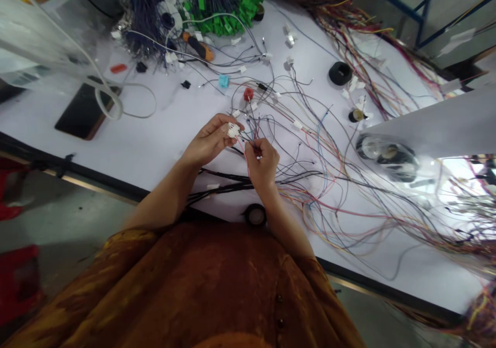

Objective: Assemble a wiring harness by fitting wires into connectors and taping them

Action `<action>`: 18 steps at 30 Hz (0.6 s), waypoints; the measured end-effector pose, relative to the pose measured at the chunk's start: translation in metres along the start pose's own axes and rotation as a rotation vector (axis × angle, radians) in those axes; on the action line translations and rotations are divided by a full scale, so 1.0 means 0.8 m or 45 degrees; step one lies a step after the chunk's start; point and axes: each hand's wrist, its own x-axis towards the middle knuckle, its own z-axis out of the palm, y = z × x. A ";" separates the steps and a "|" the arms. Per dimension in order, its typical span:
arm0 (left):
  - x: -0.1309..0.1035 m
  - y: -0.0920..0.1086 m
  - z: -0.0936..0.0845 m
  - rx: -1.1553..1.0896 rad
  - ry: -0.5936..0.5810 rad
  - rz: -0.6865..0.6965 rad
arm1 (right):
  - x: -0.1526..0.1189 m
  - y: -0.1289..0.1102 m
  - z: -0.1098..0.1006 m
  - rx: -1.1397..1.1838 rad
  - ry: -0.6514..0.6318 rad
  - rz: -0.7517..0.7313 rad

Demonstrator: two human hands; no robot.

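Between the fingers of my left hand (211,140) is a white connector housing (233,130), held up over the table. My right hand (263,163) is closed close beside it, pinching a thin red wire (247,158) that runs up to the connector. Whether the wire's tip sits inside the housing is too small to tell. Just beyond the hands lie a red connector (248,94) and a light blue connector (223,81). Black sleeved cables (228,187) pass beneath my wrists, and a roll of black tape (256,215) rests near my body.
Loose coloured wires (349,183) spread across the right of the white table (155,152). A phone (87,109) lies at left. Behind are an orange-handled tool (198,47) and a heap of green connectors (248,2). Another black tape roll (340,73) sits at back right.
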 end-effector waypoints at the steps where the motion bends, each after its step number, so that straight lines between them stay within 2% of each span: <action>1: 0.000 0.000 0.001 0.012 -0.001 0.002 | 0.001 -0.001 0.000 -0.001 0.000 0.012; 10: -0.001 0.002 0.004 0.072 0.002 -0.009 | 0.003 -0.005 -0.001 -0.011 -0.021 0.095; 18: 0.000 -0.001 0.004 -0.011 -0.051 0.012 | 0.001 -0.002 0.000 0.006 -0.032 0.048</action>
